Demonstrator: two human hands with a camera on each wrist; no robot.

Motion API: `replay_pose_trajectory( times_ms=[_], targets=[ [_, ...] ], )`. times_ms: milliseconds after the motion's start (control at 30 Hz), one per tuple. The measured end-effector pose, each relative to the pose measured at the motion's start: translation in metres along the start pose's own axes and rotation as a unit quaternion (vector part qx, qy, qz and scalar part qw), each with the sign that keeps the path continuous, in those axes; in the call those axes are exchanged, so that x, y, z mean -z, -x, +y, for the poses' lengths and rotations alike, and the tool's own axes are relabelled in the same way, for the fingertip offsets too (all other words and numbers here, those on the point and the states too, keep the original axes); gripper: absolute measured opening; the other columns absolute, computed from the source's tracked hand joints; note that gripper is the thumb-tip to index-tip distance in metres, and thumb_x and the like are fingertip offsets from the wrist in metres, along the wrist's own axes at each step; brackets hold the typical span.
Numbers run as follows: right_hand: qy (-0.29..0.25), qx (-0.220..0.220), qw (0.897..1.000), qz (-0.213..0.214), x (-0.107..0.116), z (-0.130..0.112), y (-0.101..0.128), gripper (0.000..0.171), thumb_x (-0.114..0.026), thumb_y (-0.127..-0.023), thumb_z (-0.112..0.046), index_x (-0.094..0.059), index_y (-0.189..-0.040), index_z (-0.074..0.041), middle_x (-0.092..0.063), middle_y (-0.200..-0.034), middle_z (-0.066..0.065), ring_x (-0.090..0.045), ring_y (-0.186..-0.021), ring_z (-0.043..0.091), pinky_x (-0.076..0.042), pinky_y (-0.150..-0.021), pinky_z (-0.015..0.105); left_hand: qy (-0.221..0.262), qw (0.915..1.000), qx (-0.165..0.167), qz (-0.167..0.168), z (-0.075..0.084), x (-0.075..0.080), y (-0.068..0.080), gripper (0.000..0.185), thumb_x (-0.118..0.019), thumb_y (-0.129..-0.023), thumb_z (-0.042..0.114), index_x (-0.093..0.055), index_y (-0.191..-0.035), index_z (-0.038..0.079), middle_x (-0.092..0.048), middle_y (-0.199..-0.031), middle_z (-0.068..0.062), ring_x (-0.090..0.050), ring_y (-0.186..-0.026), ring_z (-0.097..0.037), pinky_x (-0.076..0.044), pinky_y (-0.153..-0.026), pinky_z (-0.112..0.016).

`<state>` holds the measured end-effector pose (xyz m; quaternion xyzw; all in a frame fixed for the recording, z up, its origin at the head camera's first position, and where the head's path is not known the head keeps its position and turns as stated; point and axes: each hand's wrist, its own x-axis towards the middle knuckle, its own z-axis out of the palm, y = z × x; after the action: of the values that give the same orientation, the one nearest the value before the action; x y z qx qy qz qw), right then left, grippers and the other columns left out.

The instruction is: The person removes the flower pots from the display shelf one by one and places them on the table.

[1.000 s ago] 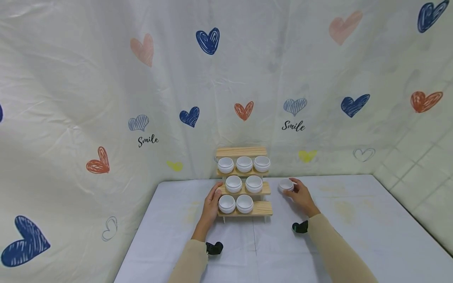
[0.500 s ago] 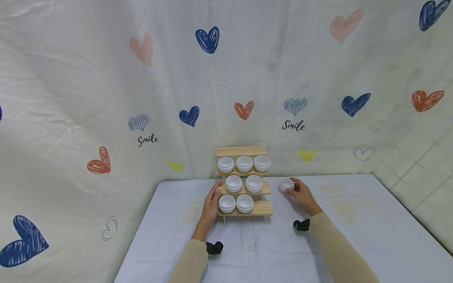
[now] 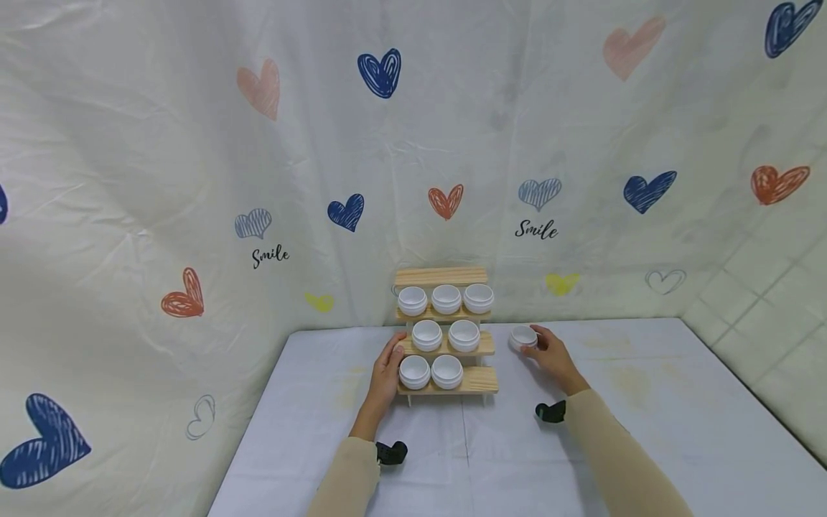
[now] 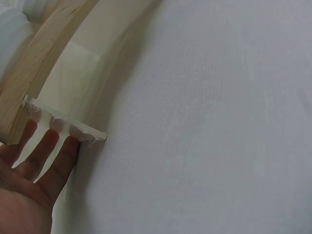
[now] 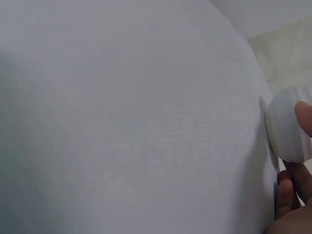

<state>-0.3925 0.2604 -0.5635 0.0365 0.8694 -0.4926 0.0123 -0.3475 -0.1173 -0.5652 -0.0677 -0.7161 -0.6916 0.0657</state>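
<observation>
Head view, right hand (image 3: 549,353) gripping white jar (image 3: 522,337), beside wooden rack (image 3: 481,381)

backdrop (image 3: 413,143): cream sheet, printed hearts, "Smile" script, far side and left
table cover (image 3: 646,431): pale white cloth, faint yellowish stains on the right
right wall (image 3: 775,301): pale tiles

Pale raw wood rack (image 3: 446,381), smooth white plastic jar (image 3: 522,336), matt woven tablecloth (image 3: 646,431)
</observation>
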Motion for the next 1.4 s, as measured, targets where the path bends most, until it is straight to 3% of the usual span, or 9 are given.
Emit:
replay_pose_trajectory(
  times_ms=[267, 667, 833, 967, 1100, 1167, 1233, 1400],
  targets=[
    [-0.009, 0.004, 1.000, 0.002, 0.002, -0.002, 0.006, 0.076, -0.065, -0.100, -0.020, -0.023, -0.160, 0.000, -0.032, -0.158, 0.035, -0.034, -0.147, 0.050, -0.032, -0.120, 0.059, -0.012, 0.9999, 0.002, -0.001, 0.002, 0.001, 0.002, 0.044, -0.045, -0.109, 0.043, -0.052, -0.149, 0.028, -0.048, -0.158, 0.002, -0.031, -0.155, -0.025, -0.020, -0.127, -0.053],
    [-0.089, -0.012, 0.995, 0.053, 0.002, 0.000, 0.018, 0.071, -0.062, -0.101, -0.016, -0.024, -0.158, 0.002, -0.038, -0.156, 0.032, -0.039, -0.145, 0.045, -0.034, -0.119, 0.054, 0.000, 1.0000, 0.000, 0.000, 0.001, 0.000, 0.001, 0.042, -0.046, -0.109, 0.043, -0.054, -0.148, 0.029, -0.048, -0.159, 0.002, -0.031, -0.155, -0.024, -0.020, -0.127, -0.053],
    [-0.110, -0.027, 0.989, 0.100, 0.001, -0.002, 0.026, 0.063, -0.059, -0.101, -0.013, -0.030, -0.154, 0.004, -0.044, -0.148, 0.029, -0.045, -0.137, 0.042, -0.041, -0.111, 0.050, 0.013, 0.9999, 0.008, -0.002, 0.000, -0.001, 0.000, 0.042, -0.045, -0.109, 0.039, -0.052, -0.149, 0.026, -0.046, -0.160, 0.001, -0.030, -0.155, -0.024, -0.019, -0.127, -0.052],
    [-0.100, -0.027, 0.987, 0.120, 0.001, -0.007, 0.035, 0.057, -0.058, -0.102, -0.015, -0.035, -0.151, 0.000, -0.047, -0.144, 0.024, -0.049, -0.130, 0.037, -0.047, -0.097, 0.036, 0.016, 0.9997, 0.018, -0.007, 0.004, 0.000, 0.000, 0.041, -0.044, -0.111, 0.033, -0.051, -0.151, 0.024, -0.043, -0.162, -0.004, -0.029, -0.155, -0.027, -0.019, -0.127, -0.053],
    [-0.088, -0.002, 0.988, 0.126, 0.001, -0.014, 0.045, 0.051, -0.058, -0.102, -0.014, -0.040, -0.148, -0.001, -0.050, -0.142, 0.022, -0.050, -0.126, 0.033, -0.046, -0.082, 0.017, 0.020, 0.9995, 0.021, -0.012, 0.024, 0.000, 0.008, 0.040, -0.044, -0.111, 0.026, -0.052, -0.150, 0.019, -0.045, -0.161, -0.007, -0.030, -0.155, -0.030, -0.020, -0.127, -0.053],
    [-0.085, 0.012, 0.988, 0.131, 0.001, -0.019, 0.049, 0.048, -0.058, -0.102, -0.013, -0.043, -0.146, -0.002, -0.052, -0.140, 0.020, -0.051, -0.125, 0.030, -0.043, -0.079, 0.011, 0.013, 0.9997, 0.017, -0.009, 0.027, 0.000, 0.009, 0.041, -0.043, -0.111, 0.027, -0.051, -0.150, 0.018, -0.045, -0.160, -0.009, -0.031, -0.154, -0.033, -0.020, -0.126, -0.056],
    [-0.086, 0.029, 0.987, 0.133, 0.001, -0.024, 0.055, 0.045, -0.058, -0.102, -0.013, -0.045, -0.144, -0.002, -0.054, -0.139, 0.020, -0.052, -0.122, 0.028, -0.043, -0.078, 0.008, 0.015, 0.9997, 0.017, -0.010, 0.031, 0.000, 0.012, 0.041, -0.044, -0.111, 0.027, -0.051, -0.150, 0.018, -0.045, -0.161, -0.009, -0.030, -0.154, -0.033, -0.020, -0.126, -0.056],
    [-0.091, 0.079, 0.985, 0.127, 0.002, -0.039, 0.069, 0.038, -0.058, -0.103, -0.014, -0.052, -0.138, -0.001, -0.060, -0.127, 0.019, -0.057, -0.103, 0.008, -0.046, -0.078, 0.011, 0.024, 0.9993, 0.019, -0.020, 0.038, 0.001, 0.016, 0.041, -0.045, -0.111, 0.024, -0.051, -0.151, 0.017, -0.043, -0.162, -0.008, -0.028, -0.155, -0.031, -0.019, -0.127, -0.054]
  ],
)
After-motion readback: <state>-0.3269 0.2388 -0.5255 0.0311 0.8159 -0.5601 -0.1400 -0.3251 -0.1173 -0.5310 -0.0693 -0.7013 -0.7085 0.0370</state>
